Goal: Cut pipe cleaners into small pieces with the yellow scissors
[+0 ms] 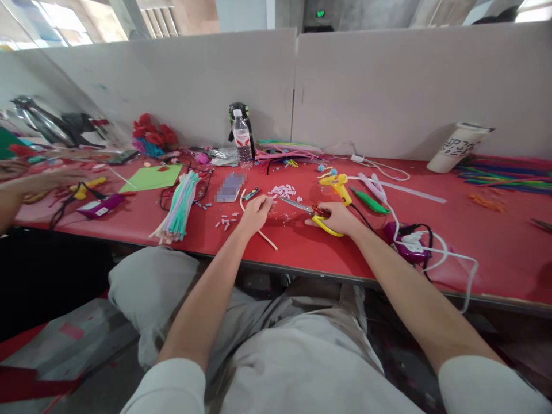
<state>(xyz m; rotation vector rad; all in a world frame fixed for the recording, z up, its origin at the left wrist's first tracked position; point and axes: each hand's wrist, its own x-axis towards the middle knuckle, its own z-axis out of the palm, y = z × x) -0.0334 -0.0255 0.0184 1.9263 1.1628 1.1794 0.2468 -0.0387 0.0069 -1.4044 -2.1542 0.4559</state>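
So your right hand [335, 218] is gripping the yellow-handled scissors [330, 226], blades aimed over at your left hand [255, 215]. Left fingertips are pinched together, but I can't tell what's in them, if anything. The pale stem [270, 241] runs out both sides under that left hand, lying on the red counter [310, 251], and the small pink pieces [284, 191] are just past your fingertips.

Biggest worry, imo: nicking a left finger, since the tips point right at it and a slip would carry them there. A sweep of either wrist could also scatter those pieces, they're loose and tiny. And watch the yellow glue gun [338, 185], sitting just beyond your right hand. Its black cord passes close to your forearm, so a snag could drag it. Can't tell if it's hot.

Edges: the front one runs near under both forearms, and the pale stem's lower end points that way. The white cable [472, 280] hangs over it on your right. Sideways, I'd keep moves short: phone [230, 187] and pastel bundle [180, 207] left, green pen [370, 200] and purple box [407, 251] right.
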